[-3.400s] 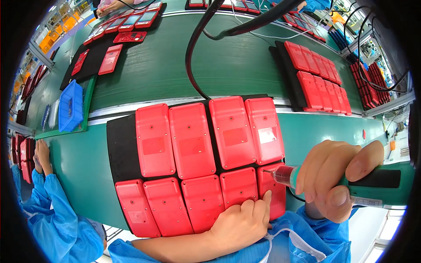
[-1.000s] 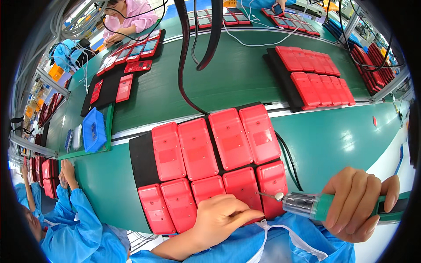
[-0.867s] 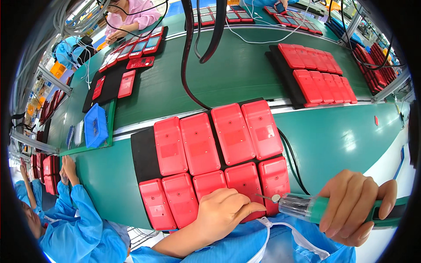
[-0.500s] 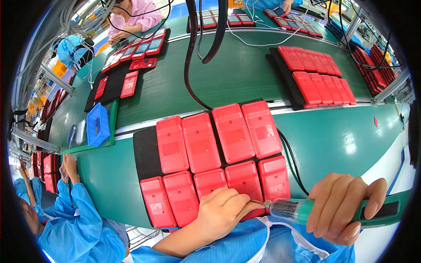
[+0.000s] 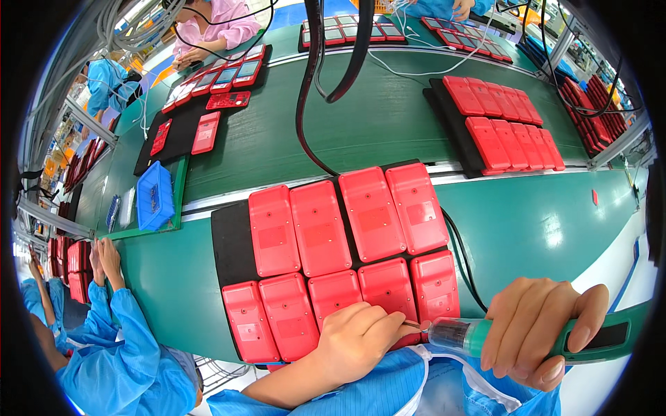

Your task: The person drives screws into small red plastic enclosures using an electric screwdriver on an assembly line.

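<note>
My right hand [image 5: 534, 333] is wrapped round a green electric screwdriver [image 5: 598, 335] with a clear nose, held nearly level and pointing left. My left hand [image 5: 361, 340] is closed in a pinch on a thin metal piece [image 5: 412, 324] at the screwdriver's tip; whether it is the bit or a separate part, I cannot tell. Both hands are over the near edge of a black mat [image 5: 232, 243]. On it lie two rows of red device housings [image 5: 320, 225], backs up, with small screw holes. My left hand partly covers the near row.
A blue bin [image 5: 155, 196] with small parts stands at the left. Across the green bench lie more red housings [image 5: 510, 144] and devices with screens [image 5: 225, 76]. A black cable [image 5: 305, 125] hangs down over the middle. Co-workers sit at the left [image 5: 128, 353] and far side [image 5: 215, 28].
My left hand has shifted slightly to the right, close to the screwdriver's tip. My right hand keeps its grip with hardly any movement. The view has shifted a little.
</note>
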Motion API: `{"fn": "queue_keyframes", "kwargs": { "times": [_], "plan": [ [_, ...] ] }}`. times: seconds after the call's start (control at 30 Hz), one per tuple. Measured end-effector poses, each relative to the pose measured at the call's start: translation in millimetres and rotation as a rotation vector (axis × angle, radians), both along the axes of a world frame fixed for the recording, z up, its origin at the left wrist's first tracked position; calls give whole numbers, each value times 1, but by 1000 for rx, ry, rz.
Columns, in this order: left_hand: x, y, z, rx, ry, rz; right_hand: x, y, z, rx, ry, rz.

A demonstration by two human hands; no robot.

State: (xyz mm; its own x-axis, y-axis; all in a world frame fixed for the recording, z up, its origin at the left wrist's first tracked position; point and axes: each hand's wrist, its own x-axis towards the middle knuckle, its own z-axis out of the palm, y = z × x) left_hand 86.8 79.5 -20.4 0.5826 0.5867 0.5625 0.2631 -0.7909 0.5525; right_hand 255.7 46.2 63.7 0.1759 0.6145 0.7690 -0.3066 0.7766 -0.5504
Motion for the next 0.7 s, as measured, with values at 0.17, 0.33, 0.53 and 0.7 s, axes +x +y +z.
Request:
{"fn": "queue_keyframes", "kwargs": {
  "times": [0.17,0.33,0.53,0.7],
  "plan": [
    [-6,3,4,-32,129,88,-2,9,-5,-39,-28,-69],
    [-7,5,0,-50,322,150,8,20,-9,-89,-41,-155],
    [-8,5,-1,51,395,137,11,36,-16,-188,-146,-91],
    [-9,6,-2,54,433,128,13,44,-16,-186,-203,-18]
  ]
}}
